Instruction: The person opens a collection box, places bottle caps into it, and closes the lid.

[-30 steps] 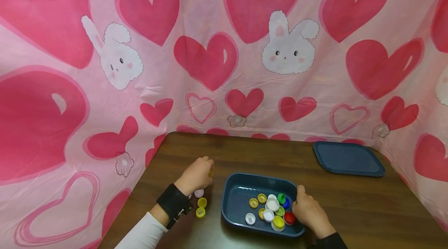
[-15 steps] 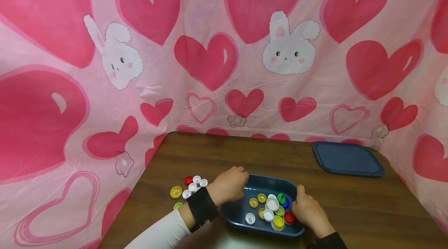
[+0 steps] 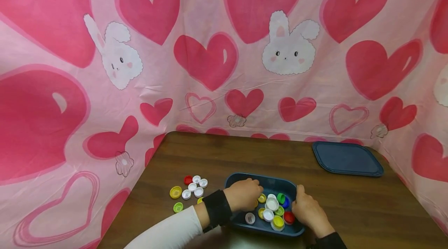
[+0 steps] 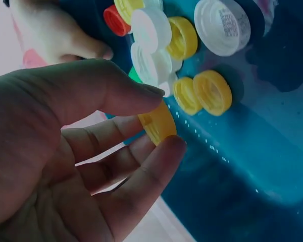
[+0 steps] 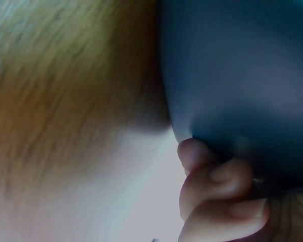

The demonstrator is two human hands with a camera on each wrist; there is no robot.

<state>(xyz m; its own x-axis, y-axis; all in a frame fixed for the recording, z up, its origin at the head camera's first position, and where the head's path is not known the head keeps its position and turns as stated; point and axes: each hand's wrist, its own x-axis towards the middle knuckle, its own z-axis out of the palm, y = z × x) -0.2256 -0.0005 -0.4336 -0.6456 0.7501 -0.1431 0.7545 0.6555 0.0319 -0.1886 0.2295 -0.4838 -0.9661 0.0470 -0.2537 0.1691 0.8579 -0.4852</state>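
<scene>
Between the left hand's (image 4: pixel 55 166) thumb and fingertip, inside the dark blue rectangular plastic tray (image 3: pixel 241 184), a yellow plastic bottle cap (image 4: pixel 158 122) is pinched edgewise; slippage is risked. The tray rim is clasped by the right hand (image 3: pixel 308 210).

Only one thing carries print — the round white plastic bottle cap (image 4: pixel 221 26) lying at about one o'clock in the left wrist view, inside the blue plastic tray (image 4: pixel 252 166). Its top bears a small block of dark marks, perhaps a printed code, too blurred to read. Nothing else shows legible text, brand or number.
</scene>
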